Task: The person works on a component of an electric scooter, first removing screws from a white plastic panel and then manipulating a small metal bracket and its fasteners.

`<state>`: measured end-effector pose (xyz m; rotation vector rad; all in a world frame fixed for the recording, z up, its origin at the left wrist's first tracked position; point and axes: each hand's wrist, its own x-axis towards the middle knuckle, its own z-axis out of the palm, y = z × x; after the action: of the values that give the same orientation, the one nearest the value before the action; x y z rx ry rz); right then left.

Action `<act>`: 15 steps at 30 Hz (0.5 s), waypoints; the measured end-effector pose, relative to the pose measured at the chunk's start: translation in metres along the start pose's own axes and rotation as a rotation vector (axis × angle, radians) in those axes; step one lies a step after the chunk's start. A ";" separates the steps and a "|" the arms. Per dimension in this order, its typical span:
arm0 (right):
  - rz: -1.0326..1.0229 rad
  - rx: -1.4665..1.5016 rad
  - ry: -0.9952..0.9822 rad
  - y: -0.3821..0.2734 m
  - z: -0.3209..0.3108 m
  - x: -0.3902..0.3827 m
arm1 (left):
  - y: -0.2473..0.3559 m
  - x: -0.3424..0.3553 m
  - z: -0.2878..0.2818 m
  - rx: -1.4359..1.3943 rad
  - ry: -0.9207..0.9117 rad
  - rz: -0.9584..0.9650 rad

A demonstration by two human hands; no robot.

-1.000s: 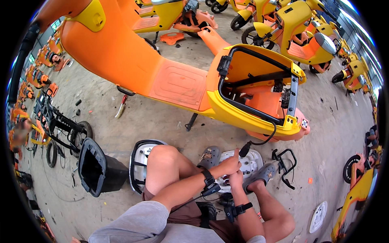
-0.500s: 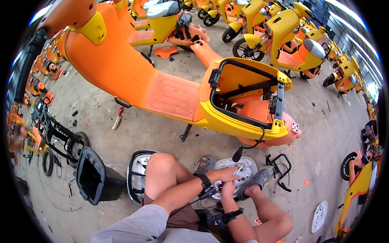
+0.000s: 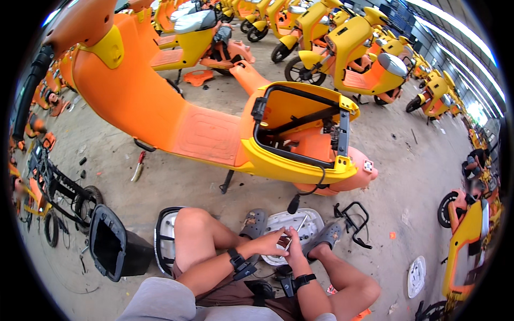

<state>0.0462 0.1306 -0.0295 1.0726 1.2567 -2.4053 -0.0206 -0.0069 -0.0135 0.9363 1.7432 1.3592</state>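
Observation:
My left hand (image 3: pixel 267 243) and my right hand (image 3: pixel 295 247) meet between my knees, above a white plastic shell (image 3: pixel 316 220) lying on the floor. A slim silver metal tool (image 3: pixel 302 222) runs up from between them, over the shell; its exact kind is hard to tell. My left fingers curl around its lower part, and the right fingers press in close beside them. The right fingertips are partly hidden, so whether they grip the tool too is unclear. Both wrists wear black straps with small devices.
An orange and yellow scooter (image 3: pixel 209 131) with an open seat compartment stands ahead. A black bin (image 3: pixel 134 251) and a white shell with black frame (image 3: pixel 167 227) lie left. A black tube bracket (image 3: pixel 365 216) and another white shell (image 3: pixel 416 277) lie right. A red-handled tool (image 3: pixel 140 160) rests farther off.
The view has turned slightly right, so the scene sits farther left. My hands have drawn together; the right hand has risen beside the left, and the silver tool shows between them.

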 end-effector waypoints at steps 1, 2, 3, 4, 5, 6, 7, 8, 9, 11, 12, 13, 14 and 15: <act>0.025 0.007 -0.003 -0.004 -0.001 -0.004 | -0.003 0.002 0.001 0.074 -0.056 0.024; 0.029 -0.060 -0.022 -0.004 -0.004 -0.004 | -0.005 0.003 0.007 0.217 -0.055 0.007; 0.033 -0.122 -0.044 -0.002 -0.008 -0.002 | 0.002 -0.001 0.012 0.112 -0.060 -0.020; 0.037 -0.185 -0.066 0.000 -0.012 0.000 | 0.000 0.000 0.021 0.215 -0.014 -0.047; 0.026 -0.236 -0.101 0.001 -0.016 0.003 | 0.000 0.002 0.028 0.317 0.033 -0.073; 0.017 -0.281 -0.138 0.004 -0.020 0.005 | 0.010 0.002 0.033 0.379 0.042 -0.140; 0.009 -0.334 -0.191 0.007 -0.017 0.008 | 0.000 0.001 0.035 0.391 0.074 -0.155; 0.038 -0.345 -0.233 0.010 -0.015 0.010 | -0.017 -0.001 0.041 0.403 0.107 -0.169; 0.022 -0.374 -0.178 0.005 -0.010 0.007 | -0.028 0.000 0.045 0.408 0.135 -0.182; 0.007 -0.428 -0.054 -0.003 -0.001 -0.008 | -0.018 0.000 0.039 0.343 0.157 -0.104; -0.076 -0.453 0.011 -0.001 -0.007 -0.005 | -0.008 0.005 0.033 0.307 0.121 -0.095; -0.074 -0.384 0.068 0.004 -0.021 0.007 | -0.002 0.009 0.032 0.267 0.077 -0.082; -0.085 -0.345 0.067 0.007 -0.028 0.020 | -0.010 0.009 0.032 0.254 0.120 -0.050; -0.082 -0.300 0.091 0.014 -0.041 0.027 | 0.000 0.012 0.028 0.274 0.067 -0.141</act>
<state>0.0541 0.1575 -0.0719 1.0663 1.6584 -2.1505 -0.0020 0.0158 -0.0197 0.9011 2.0419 1.0910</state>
